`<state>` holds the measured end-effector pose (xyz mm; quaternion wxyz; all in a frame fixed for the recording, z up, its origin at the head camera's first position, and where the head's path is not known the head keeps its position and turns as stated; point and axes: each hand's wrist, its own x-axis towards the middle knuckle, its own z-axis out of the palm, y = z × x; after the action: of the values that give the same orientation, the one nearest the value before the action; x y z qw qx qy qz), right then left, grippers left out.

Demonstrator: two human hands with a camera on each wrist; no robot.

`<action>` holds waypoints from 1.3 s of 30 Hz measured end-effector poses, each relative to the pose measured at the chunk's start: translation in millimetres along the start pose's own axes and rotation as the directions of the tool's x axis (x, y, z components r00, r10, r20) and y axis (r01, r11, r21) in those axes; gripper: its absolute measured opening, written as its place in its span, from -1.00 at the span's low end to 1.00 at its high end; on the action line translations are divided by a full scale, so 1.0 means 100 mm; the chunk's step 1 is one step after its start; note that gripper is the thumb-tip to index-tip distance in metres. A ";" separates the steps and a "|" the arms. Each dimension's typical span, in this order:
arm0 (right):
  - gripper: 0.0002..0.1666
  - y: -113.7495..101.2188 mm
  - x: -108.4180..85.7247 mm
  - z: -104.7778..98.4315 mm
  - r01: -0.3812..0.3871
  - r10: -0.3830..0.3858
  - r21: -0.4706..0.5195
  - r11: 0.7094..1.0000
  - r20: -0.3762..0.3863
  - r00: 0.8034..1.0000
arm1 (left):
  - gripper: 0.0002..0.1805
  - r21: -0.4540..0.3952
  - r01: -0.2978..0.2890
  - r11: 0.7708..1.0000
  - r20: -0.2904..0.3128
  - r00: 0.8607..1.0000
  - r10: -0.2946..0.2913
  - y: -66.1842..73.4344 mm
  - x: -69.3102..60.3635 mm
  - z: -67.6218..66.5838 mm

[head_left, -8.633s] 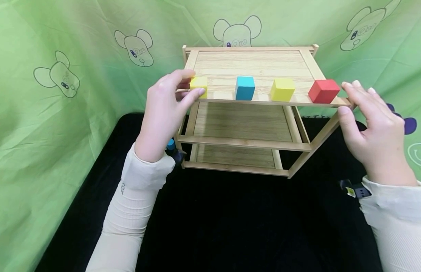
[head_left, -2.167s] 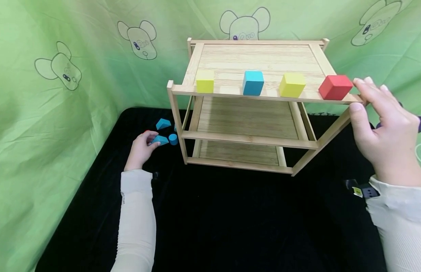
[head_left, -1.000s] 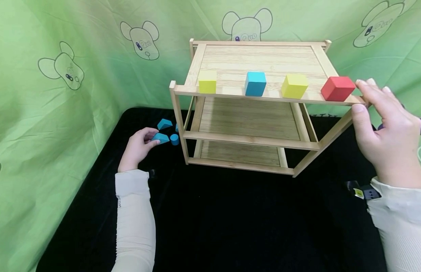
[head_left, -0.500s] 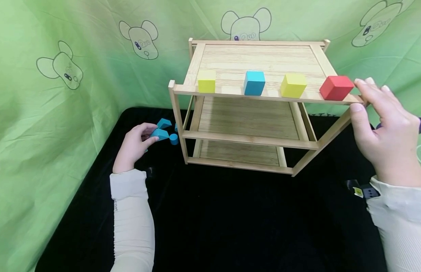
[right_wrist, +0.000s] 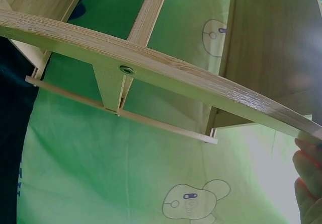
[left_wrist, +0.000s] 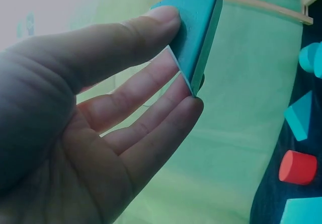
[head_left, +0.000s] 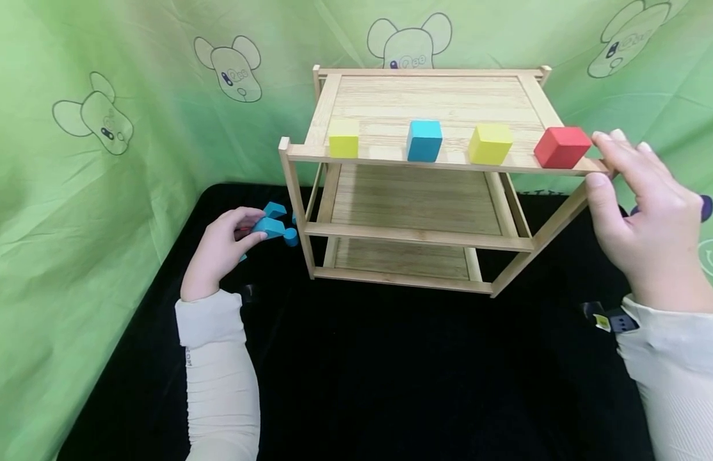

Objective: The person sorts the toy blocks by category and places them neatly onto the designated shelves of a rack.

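In the head view my left hand (head_left: 221, 246) is low beside the wooden shelf's left side. Its thumb and fingers pinch a blue triangular block (left_wrist: 193, 30), which the left wrist view shows lifted off the black cloth. My right hand (head_left: 650, 211) grips the front right corner of the wooden shelf (head_left: 425, 96), thumb on the front and fingers over the outer side. Along the shelf's front edge stand a yellow cube (head_left: 344, 139), a blue cube (head_left: 424, 141), another yellow cube (head_left: 490, 144) and a red cube (head_left: 562, 147), the last closest to my right hand.
On the black cloth (head_left: 391, 371) by the shelf's left legs lie a blue cylinder (head_left: 290, 237), another blue triangular block (head_left: 274, 210) and a red cylinder (left_wrist: 298, 167). Two lower tiers (head_left: 414, 198) sit under the top board. Green printed fabric (head_left: 103, 224) hangs behind.
My left hand has let go of the left yellow cube, moved down left to the loose blocks and picked up the blue triangular block, raising it slightly. My right hand stays at the shelf corner.
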<state>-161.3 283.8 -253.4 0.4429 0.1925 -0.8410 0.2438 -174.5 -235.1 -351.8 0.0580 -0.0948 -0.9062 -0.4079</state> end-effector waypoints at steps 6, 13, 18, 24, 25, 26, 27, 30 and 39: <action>-0.46 -0.02 0.01 0.00 0.003 -0.003 0.001 1.000 -0.010 1.000 | -0.60 -0.020 -0.024 1.000 0.007 1.000 0.024 0.06 -0.03 -0.05; -0.48 -0.04 0.03 0.01 -0.004 0.005 0.020 1.000 -0.035 0.999 | -0.60 -0.040 -0.059 0.997 0.022 0.998 0.060 0.18 -0.10 -0.12; -0.46 -0.03 0.04 0.02 0.007 -0.006 0.002 1.000 -0.011 1.000 | -0.60 -0.041 -0.081 0.996 0.020 0.996 0.082 0.23 -0.15 -0.17; -0.46 -0.01 0.03 0.03 0.001 -0.001 0.005 1.000 -0.014 1.000 | -0.60 -0.054 -0.096 0.994 0.042 0.994 0.098 0.32 -0.18 -0.17; -0.46 -0.01 0.02 0.03 -0.001 0.001 0.006 1.000 -0.018 1.000 | -0.60 -0.055 -0.099 0.994 0.047 0.994 0.102 0.33 -0.18 -0.17; -0.47 -0.01 0.02 0.03 -0.003 0.003 0.008 1.000 -0.021 1.000 | -0.60 -0.058 -0.104 0.993 0.052 0.993 0.107 0.35 -0.18 -0.17; -0.47 0.00 0.01 0.03 -0.005 0.005 0.010 1.000 -0.023 1.000 | -0.60 -0.062 -0.108 0.992 0.058 0.992 0.112 0.36 -0.19 -0.17; -0.47 0.00 0.00 0.03 -0.008 0.008 0.011 1.000 -0.021 1.000 | -0.60 -0.070 -0.115 0.991 0.082 0.989 0.121 0.40 -0.21 -0.17; -0.48 -0.01 -0.02 0.03 -0.011 0.012 0.008 1.000 -0.036 0.999 | -0.60 -0.115 -0.150 0.982 0.151 0.974 0.167 0.52 -0.24 -0.12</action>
<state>-161.6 281.5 -255.6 0.4560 0.1848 -0.8330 0.2530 -139.3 -213.9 -310.5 0.0123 -0.2022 -0.8753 -0.4392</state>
